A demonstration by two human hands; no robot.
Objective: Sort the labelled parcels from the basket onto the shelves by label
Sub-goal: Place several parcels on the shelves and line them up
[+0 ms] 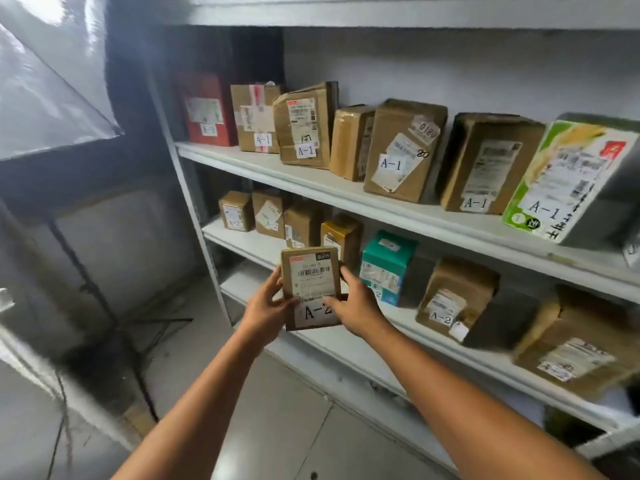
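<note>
The left hand (268,303) and the right hand (356,303) are together gripping a small flat brown cardboard parcel (310,282), one on each side edge, with fingertips overlapping its front. The parcel is being held upright in the air, its white shipping label and a white sticker reading A-2 facing the camera. It is just in front of the white metal middle shelf (249,244), where the boxes already standing are also carrying A-2 stickers. The basket is not showing.

Directly behind the parcel, a tall brown box wrapped in yellowish tape (341,237) and a teal-and-white carton (384,265) are standing close together. Pushing the parcel straight in is likely to knock the tall box over or shove it back. The parcel is thin, so if it is stood on its narrow edge near the shelf lip, it may tip forward and drop to the floor. The right hand's fingers are partly covering the sticker, so checking the label is harder.

Both bare forearms are reaching forward and converging on the parcel, the left from below and the right from the lower right, with the backs of both hands facing the camera.
</note>
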